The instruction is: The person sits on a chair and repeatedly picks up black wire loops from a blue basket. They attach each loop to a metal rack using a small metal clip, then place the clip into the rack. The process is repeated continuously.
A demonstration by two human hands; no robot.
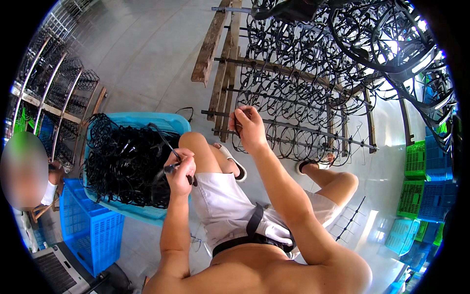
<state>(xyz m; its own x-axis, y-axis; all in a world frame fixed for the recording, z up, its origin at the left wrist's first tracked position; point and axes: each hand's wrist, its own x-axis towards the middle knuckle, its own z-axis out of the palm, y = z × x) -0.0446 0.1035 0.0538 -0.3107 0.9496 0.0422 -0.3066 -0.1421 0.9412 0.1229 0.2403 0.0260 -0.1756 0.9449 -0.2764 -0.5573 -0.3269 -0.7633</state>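
Observation:
My left hand (181,172) is closed on a thin black curved band (164,136), held over the right side of a light blue tub (171,120). The tub holds a tangled heap of similar black bands (129,159). My right hand (248,128) is raised at the near left of a rack, its fingers curled together beside a dark rod (289,125). A dark bit shows by its fingertips, too small to name. Many black loops (293,93) hang from the rack's rods.
Wooden slats (210,44) form the rack's left side. More black loops (387,54) hang close at upper right. A blue crate (105,240) stands below the tub; green and blue crates (411,196) are stacked at right. Another person (51,183) sits at far left beside another rack.

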